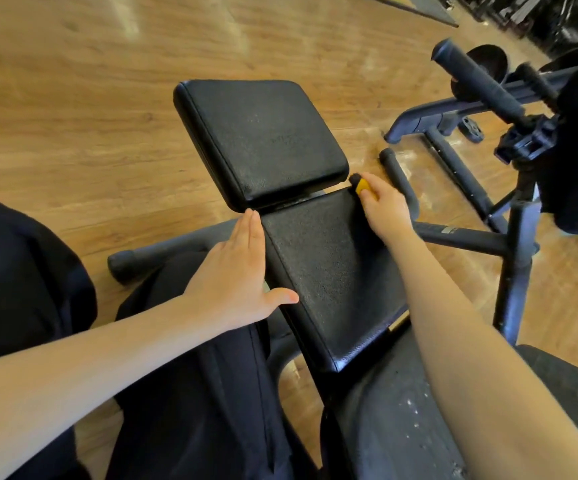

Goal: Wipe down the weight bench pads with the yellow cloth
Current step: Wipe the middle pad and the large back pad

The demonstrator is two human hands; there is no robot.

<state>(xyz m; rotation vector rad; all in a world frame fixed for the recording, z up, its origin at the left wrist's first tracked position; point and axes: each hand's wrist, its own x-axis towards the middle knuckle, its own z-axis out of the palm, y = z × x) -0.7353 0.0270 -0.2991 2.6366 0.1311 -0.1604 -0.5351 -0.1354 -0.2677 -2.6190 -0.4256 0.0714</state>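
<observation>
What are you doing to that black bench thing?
A person is cleaning a gym bench. The right hand grips a bunched-up yellow cloth at the far right corner of the long black pad, next to the gap before the square pad. The left hand lies flat with straight fingers along the long pad's left edge. Only a small bit of the cloth shows past the fingers.

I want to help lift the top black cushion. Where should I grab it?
Grab the upper pad by its two long side edges, one hand from each side. It is wide, flat and tilted, with rounded rims. Its near edge sits tight against the lower pad, leaving little room for fingers.
</observation>
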